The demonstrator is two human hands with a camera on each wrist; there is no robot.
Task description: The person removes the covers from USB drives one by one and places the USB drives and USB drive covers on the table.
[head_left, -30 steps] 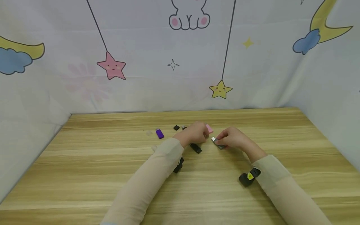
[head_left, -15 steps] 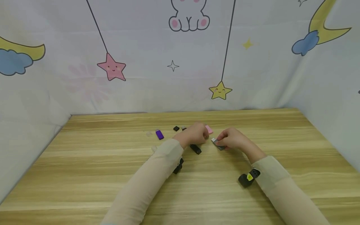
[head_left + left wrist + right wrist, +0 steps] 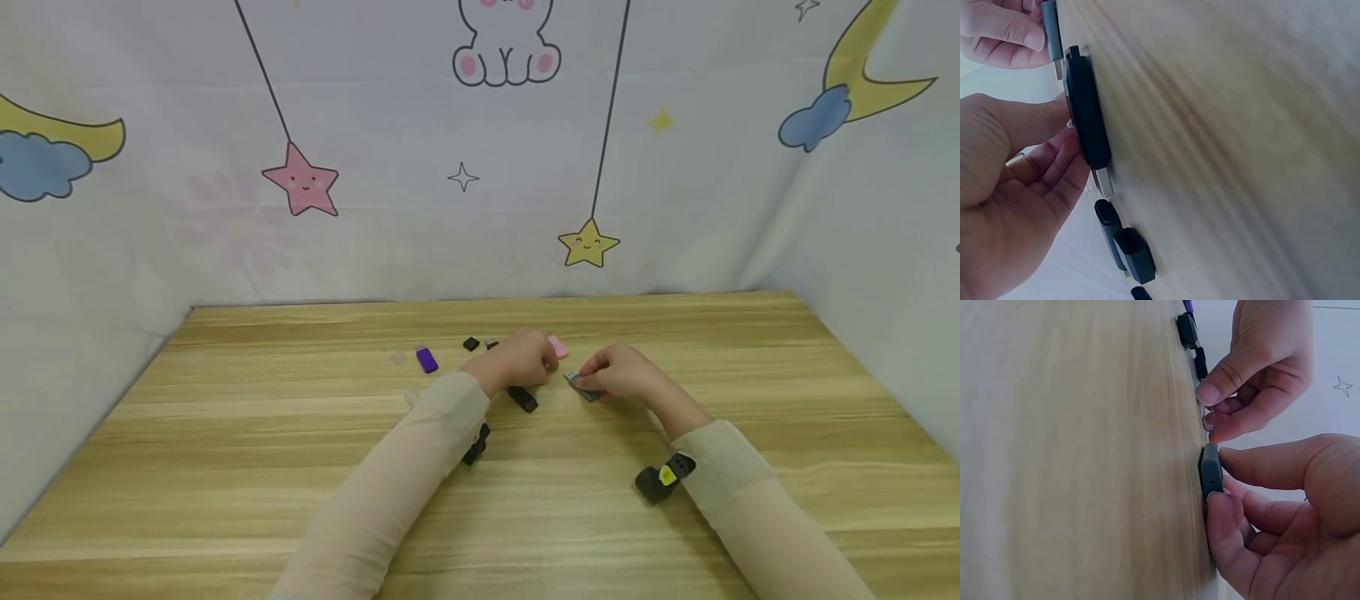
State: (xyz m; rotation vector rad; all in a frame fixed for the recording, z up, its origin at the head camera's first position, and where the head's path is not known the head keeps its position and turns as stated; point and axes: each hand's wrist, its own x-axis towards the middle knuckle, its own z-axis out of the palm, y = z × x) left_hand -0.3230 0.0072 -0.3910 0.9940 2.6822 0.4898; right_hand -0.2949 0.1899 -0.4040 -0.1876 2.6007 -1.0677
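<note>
In the head view my right hand [image 3: 622, 371] pinches a grey USB flash drive [image 3: 582, 388] between thumb and fingers, low over the table, its metal plug pointing toward the left hand. My left hand [image 3: 525, 358] is just left of it. The right wrist view shows the left thumb and forefinger pinching a small clear cap [image 3: 1204, 417] close to the tabletop. A black USB flash drive [image 3: 521, 398] lies in front of the left hand and covers some of its fingertips in the left wrist view. Behind that hand lies a pink flash drive [image 3: 557, 347], partly hidden.
On the wooden table [image 3: 225, 467] lie a purple flash drive [image 3: 427, 360], a small black cap [image 3: 471, 343] and another black flash drive [image 3: 492, 345], partly covered by the left hand. Clear pieces [image 3: 397, 357] lie toward the left. A printed cloth [image 3: 390, 233] hangs behind.
Both hands stay nearly in place. The grey flash drive's plug looks tilted slightly differently from a second ago; the other pieces have not moved.
</note>
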